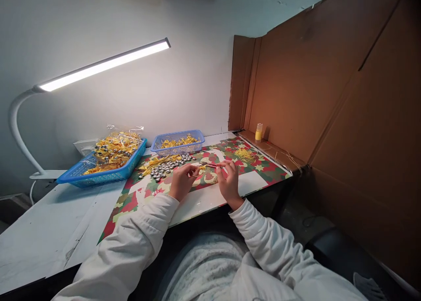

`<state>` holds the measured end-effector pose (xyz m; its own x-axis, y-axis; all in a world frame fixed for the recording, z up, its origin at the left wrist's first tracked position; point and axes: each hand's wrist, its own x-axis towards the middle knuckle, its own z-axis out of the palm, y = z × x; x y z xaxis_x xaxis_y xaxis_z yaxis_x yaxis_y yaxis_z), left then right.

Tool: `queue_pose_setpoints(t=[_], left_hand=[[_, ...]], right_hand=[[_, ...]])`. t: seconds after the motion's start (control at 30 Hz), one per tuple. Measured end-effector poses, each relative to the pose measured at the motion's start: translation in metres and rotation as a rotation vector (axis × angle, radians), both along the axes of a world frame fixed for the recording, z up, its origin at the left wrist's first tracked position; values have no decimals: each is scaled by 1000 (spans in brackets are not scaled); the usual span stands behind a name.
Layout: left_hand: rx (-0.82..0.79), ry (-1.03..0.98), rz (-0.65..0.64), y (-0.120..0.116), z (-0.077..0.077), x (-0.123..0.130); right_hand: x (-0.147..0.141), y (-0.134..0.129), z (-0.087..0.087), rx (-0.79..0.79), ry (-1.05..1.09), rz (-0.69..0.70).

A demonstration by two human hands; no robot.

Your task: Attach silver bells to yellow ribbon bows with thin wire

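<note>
My left hand (183, 180) pinches a small gold ribbon piece (201, 168) between thumb and fingertips, just above the patterned mat. In my right hand (228, 181) is a slim tool that looks like tweezers (210, 165), its tip reaching the gold piece. Fingers partly hide both things, so fine detail is lost. Left of my hands lies a spread of small silver bells (167, 167), beside a bundle of gold ribbon pieces with stems (156, 164). A pile of thin yellow strands (245, 155) rests beyond my right hand.
A blue basket (131, 171) at left carries bagged gold ribbon and silver bells. Another blue basket (177, 150) stands behind the bells. A lamp (108, 64) arches over the left side. Cardboard walls (296, 86) bound the right, near a small yellow bottle (258, 133).
</note>
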<state>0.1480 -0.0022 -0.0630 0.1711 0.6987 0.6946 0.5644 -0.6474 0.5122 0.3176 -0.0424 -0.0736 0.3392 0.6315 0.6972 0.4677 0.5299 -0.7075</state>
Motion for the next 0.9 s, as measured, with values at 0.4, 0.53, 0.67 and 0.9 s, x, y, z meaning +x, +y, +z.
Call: queue_pose_setpoints(t=[0.4, 0.53, 0.67, 0.9], left_hand=[[196, 177, -130, -4, 1, 4], [165, 185, -153, -4, 0, 6], [113, 168, -153, -6, 1, 8], [-20, 149, -123, -4, 1, 8]], right_hand=[[-6, 16, -9, -70, -93, 257], [-4, 15, -6, -53, -101, 255], [-3, 13, -1, -46, -105, 322], [-7, 5, 10, -64, 19, 449]])
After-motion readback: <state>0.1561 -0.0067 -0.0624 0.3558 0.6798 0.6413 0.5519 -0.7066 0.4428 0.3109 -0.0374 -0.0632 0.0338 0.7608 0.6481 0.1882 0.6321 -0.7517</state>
